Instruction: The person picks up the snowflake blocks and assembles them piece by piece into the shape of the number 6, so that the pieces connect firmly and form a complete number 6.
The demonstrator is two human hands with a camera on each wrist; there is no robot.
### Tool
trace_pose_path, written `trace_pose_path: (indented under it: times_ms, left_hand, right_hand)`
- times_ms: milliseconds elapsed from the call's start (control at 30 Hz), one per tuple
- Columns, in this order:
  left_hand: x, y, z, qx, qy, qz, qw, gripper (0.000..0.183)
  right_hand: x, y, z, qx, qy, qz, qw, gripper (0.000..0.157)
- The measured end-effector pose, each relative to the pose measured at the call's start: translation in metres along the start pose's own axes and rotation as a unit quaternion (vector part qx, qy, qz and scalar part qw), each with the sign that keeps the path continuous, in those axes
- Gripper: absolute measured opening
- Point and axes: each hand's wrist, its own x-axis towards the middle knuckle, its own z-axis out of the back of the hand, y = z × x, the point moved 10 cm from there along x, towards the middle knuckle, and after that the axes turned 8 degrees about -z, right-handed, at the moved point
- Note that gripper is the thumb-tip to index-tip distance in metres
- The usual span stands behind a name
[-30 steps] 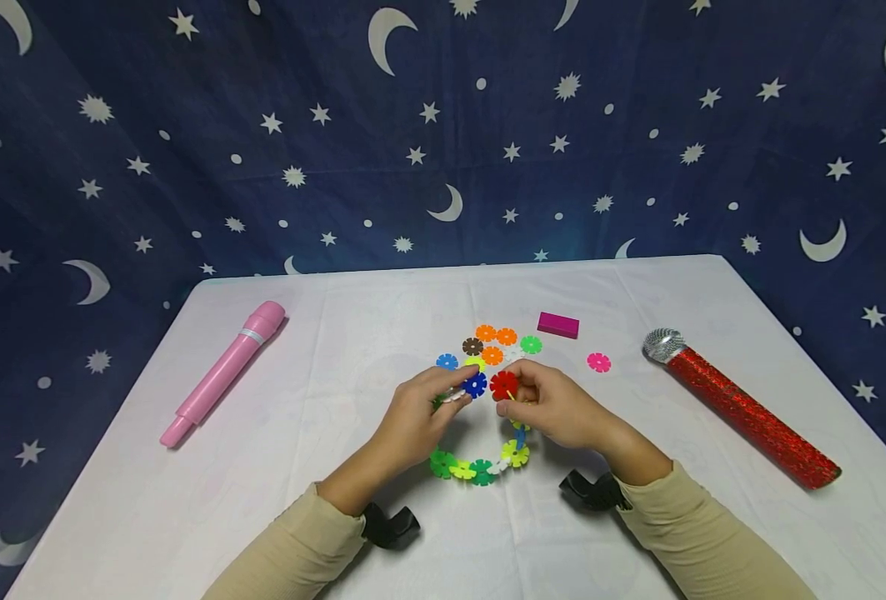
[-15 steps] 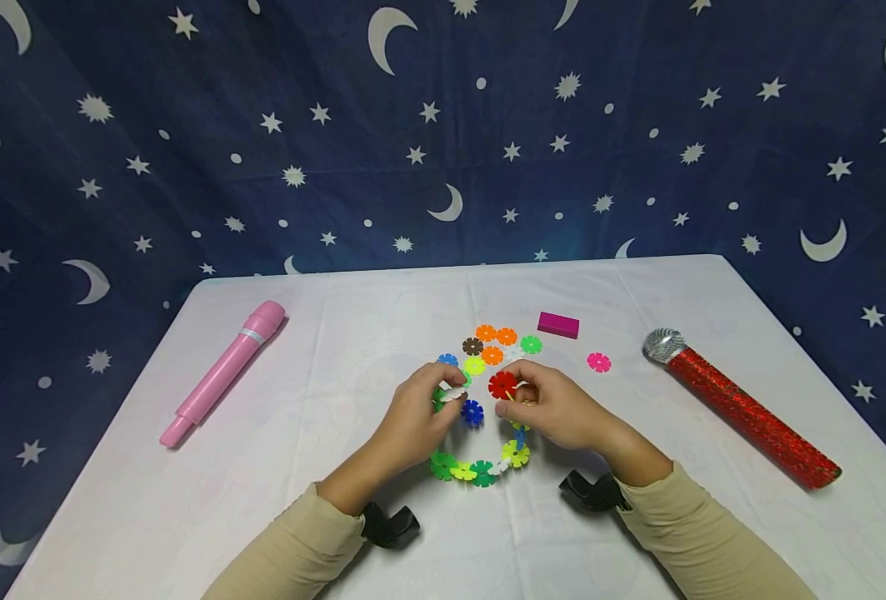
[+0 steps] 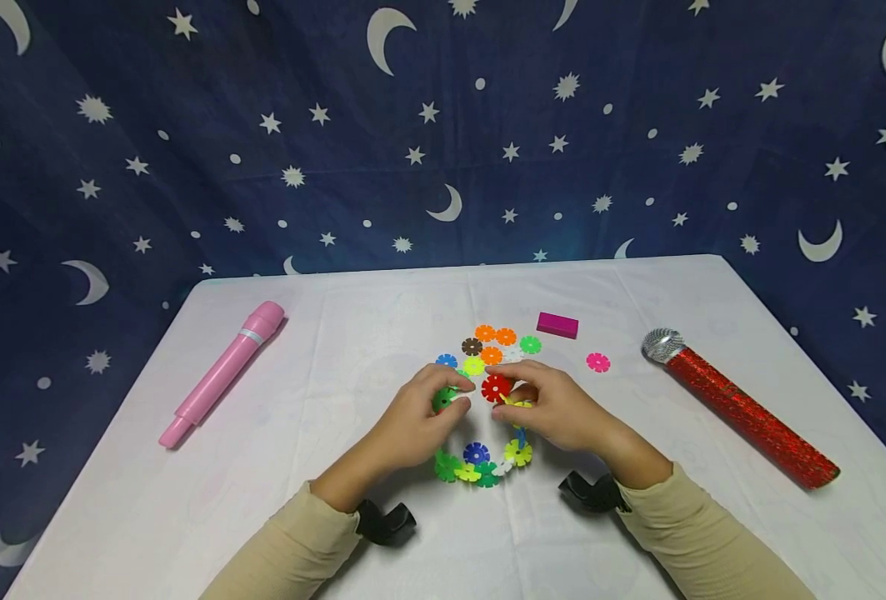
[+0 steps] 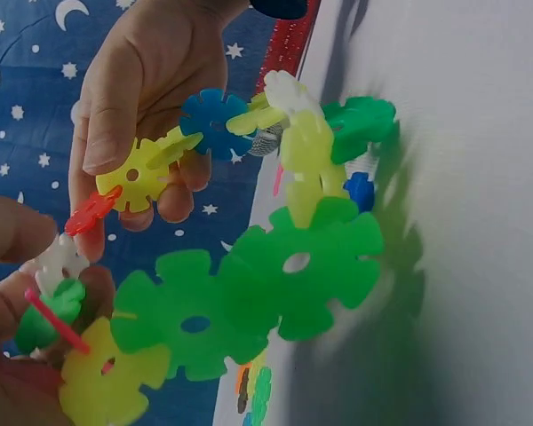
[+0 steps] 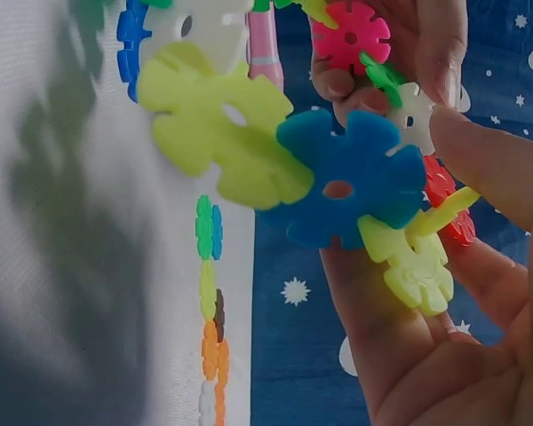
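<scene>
Step in hand, as judged: coupling of two ends; best done with white disc (image 4: pixel 60 264) turned crosswise to red disc (image 4: pixel 93 210), slot to slot, pressed straight, neighbouring joints left unstrained. Disc chain (image 3: pixel 488 474), multicoloured: one near-closed ring over the bench (image 3: pixel 382 325), running between left hand (image 3: pixel 426 414), pinching the white end, and right hand (image 3: pixel 555 406), pinching the red-and-yellow end; ends near, apparently unjoined.

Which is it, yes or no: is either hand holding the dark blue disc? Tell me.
No, in the head view the dark blue disc sits apart from both the left hand and the right hand.
</scene>
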Motion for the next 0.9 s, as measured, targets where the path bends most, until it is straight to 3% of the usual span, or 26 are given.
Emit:
trace_pose_path:
  times_ms: [233, 600, 767, 900]
  left_hand:
    - [0.0, 0.008, 0.003, -0.029, 0.001, 0.043, 0.9987, 0.024]
    - [0.001, 0.005, 0.004, -0.067, 0.008, 0.031, 0.9973, 0.027]
    - [0.001, 0.01, 0.005, -0.095, 0.005, 0.051, 0.9942, 0.03]
    - [0.001, 0.013, 0.006, -0.089, 0.006, 0.064, 0.9939, 0.03]
  right_hand:
    - [0.0, 0.002, -0.001, 0.043, 0.004, -0.008, 0.999, 0.039]
    - [-0.004, 0.014, 0.0, -0.03, -0.013, 0.032, 0.999, 0.044]
    - [-0.005, 0.017, 0.0, -0.046, -0.019, 0.036, 0.998, 0.047]
    - [-0.005, 0.018, 0.002, -0.056, -0.029, 0.037, 0.997, 0.048]
